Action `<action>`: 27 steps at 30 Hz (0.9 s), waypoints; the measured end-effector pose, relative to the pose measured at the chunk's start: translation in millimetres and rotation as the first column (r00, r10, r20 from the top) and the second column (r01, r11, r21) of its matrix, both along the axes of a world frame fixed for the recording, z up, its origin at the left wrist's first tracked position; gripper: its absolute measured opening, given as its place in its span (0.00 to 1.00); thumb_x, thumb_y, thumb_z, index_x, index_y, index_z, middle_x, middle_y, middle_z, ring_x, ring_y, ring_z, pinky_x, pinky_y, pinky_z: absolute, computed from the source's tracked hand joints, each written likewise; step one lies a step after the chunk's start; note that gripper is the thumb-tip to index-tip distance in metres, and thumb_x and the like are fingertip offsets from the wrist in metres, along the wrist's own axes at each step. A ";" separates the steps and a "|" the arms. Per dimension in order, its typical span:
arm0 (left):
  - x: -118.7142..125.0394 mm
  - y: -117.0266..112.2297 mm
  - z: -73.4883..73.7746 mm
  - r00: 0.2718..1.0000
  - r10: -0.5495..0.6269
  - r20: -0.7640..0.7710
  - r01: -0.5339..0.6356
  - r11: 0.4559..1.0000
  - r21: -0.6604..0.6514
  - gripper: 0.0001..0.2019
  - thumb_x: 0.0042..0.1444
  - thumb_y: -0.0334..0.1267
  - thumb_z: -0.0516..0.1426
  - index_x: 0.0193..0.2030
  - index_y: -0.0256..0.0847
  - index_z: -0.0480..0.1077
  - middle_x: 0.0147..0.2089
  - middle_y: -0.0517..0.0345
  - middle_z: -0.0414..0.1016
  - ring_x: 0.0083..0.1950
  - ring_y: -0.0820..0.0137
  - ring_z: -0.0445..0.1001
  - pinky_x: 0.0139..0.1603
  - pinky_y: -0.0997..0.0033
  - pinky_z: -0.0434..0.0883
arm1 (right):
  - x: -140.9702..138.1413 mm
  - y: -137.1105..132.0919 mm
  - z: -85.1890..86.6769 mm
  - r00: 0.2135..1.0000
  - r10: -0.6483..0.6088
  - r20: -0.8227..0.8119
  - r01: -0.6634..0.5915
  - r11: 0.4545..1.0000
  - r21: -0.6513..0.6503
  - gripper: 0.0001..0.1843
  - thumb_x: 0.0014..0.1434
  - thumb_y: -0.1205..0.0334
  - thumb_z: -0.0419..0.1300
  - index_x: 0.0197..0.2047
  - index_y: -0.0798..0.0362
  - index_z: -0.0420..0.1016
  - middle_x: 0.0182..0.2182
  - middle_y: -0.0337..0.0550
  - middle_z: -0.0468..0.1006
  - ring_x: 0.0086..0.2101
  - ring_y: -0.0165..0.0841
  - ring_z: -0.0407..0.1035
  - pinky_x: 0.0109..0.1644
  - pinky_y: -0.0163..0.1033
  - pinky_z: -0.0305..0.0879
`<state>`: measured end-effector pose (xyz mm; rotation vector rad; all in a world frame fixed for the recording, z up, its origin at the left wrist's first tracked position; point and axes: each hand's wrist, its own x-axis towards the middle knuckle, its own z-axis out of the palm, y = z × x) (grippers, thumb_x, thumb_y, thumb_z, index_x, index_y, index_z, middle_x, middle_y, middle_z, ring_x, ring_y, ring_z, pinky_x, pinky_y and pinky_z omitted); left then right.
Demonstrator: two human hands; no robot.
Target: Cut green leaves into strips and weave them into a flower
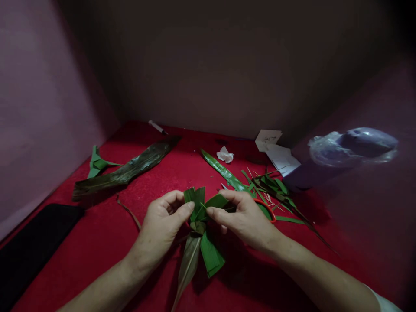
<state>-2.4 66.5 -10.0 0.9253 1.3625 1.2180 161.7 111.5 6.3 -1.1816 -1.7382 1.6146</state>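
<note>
Between my hands, just above the red cloth, is a bundle of folded green leaf strips [212, 253] with a dull brownish-green leaf [189, 255] trailing down from its knotted middle. My left hand [165, 221] pinches an upper strip of the bundle between thumb and forefinger. On the other side my right hand [245, 219] is closed on a strip that points right, its thumb near the centre. A thin stick or leaf sliver shows by the right thumb. Behind the right hand, red-handled scissors [272, 213] are partly hidden.
On the red cloth [156, 255] lie a long dark leaf [130, 171], a folded leaf piece [98, 164], a green leaf [224, 171], crumpled tissue [225, 155] and leaf scraps with toothpicks [276, 190]. White papers [281, 159], a plastic-wrapped purple object [354, 147], a syringe-like tube [157, 127] and a black item [39, 247] surround them.
</note>
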 end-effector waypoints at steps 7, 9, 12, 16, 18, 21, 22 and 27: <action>-0.4 0.0 -3.8 1.000 0.007 0.028 -0.007 1.000 -0.017 0.06 0.50 0.39 0.60 0.30 0.38 0.72 0.28 0.60 0.73 0.30 0.73 0.69 0.33 0.73 0.68 | -0.9 3.0 5.4 1.000 -0.003 -0.005 0.003 0.997 -0.072 0.09 0.50 0.66 0.59 0.21 0.55 0.64 0.14 0.31 0.64 0.16 0.21 0.58 0.20 0.28 0.54; -0.8 -0.3 -5.1 1.000 0.006 0.026 -0.006 1.000 -0.020 0.07 0.50 0.40 0.60 0.30 0.39 0.71 0.29 0.60 0.73 0.30 0.73 0.69 0.33 0.73 0.68 | -0.7 4.0 5.6 1.000 0.000 -0.014 -0.001 0.996 -0.088 0.09 0.49 0.67 0.59 0.21 0.55 0.64 0.15 0.31 0.64 0.16 0.21 0.58 0.19 0.28 0.54; -1.0 -0.6 -5.9 1.000 0.010 0.011 -0.009 1.000 -0.020 0.07 0.49 0.40 0.60 0.29 0.39 0.71 0.28 0.61 0.72 0.29 0.74 0.69 0.32 0.74 0.67 | -0.5 4.9 4.5 0.999 0.011 -0.034 -0.014 0.994 -0.105 0.08 0.49 0.67 0.59 0.21 0.55 0.65 0.15 0.31 0.64 0.16 0.21 0.58 0.19 0.28 0.55; 0.1 -0.1 -5.0 0.999 0.034 0.012 -0.033 0.999 -0.035 0.07 0.48 0.40 0.61 0.28 0.38 0.71 0.26 0.61 0.72 0.27 0.75 0.68 0.30 0.76 0.66 | -1.1 6.5 2.2 0.999 0.033 -0.042 -0.038 0.989 -0.140 0.07 0.48 0.66 0.60 0.22 0.56 0.67 0.15 0.31 0.64 0.15 0.21 0.58 0.19 0.28 0.55; 0.8 0.3 -4.6 0.999 0.047 0.018 -0.046 0.998 -0.044 0.07 0.47 0.40 0.61 0.27 0.38 0.70 0.25 0.61 0.71 0.26 0.75 0.67 0.29 0.76 0.66 | -1.1 7.5 0.8 0.998 0.045 -0.043 -0.051 0.987 -0.155 0.07 0.48 0.66 0.60 0.22 0.56 0.67 0.15 0.31 0.64 0.15 0.21 0.58 0.18 0.28 0.55; 1.2 0.8 -5.0 0.998 0.058 0.034 -0.056 0.997 -0.053 0.07 0.47 0.39 0.61 0.27 0.38 0.69 0.24 0.61 0.71 0.26 0.75 0.67 0.28 0.76 0.66 | -0.7 8.3 -1.3 0.996 0.050 -0.068 -0.061 0.982 -0.178 0.07 0.48 0.66 0.60 0.22 0.57 0.68 0.16 0.32 0.65 0.15 0.21 0.58 0.19 0.28 0.56; 1.2 1.0 -5.3 0.998 0.058 0.037 -0.056 0.997 -0.054 0.07 0.47 0.39 0.61 0.27 0.38 0.69 0.24 0.62 0.71 0.25 0.75 0.67 0.28 0.76 0.66 | -0.6 8.3 -1.8 0.996 0.049 -0.076 -0.062 0.981 -0.184 0.06 0.48 0.65 0.61 0.22 0.57 0.68 0.16 0.32 0.65 0.15 0.21 0.58 0.19 0.29 0.56; 1.0 1.2 -5.2 0.998 0.064 0.028 -0.063 0.997 -0.037 0.09 0.46 0.38 0.62 0.24 0.39 0.67 0.22 0.65 0.68 0.24 0.77 0.65 0.26 0.79 0.64 | -1.3 7.6 0.3 0.998 0.038 -0.056 -0.047 0.982 -0.182 0.07 0.47 0.66 0.60 0.21 0.56 0.67 0.15 0.31 0.64 0.15 0.21 0.57 0.18 0.28 0.55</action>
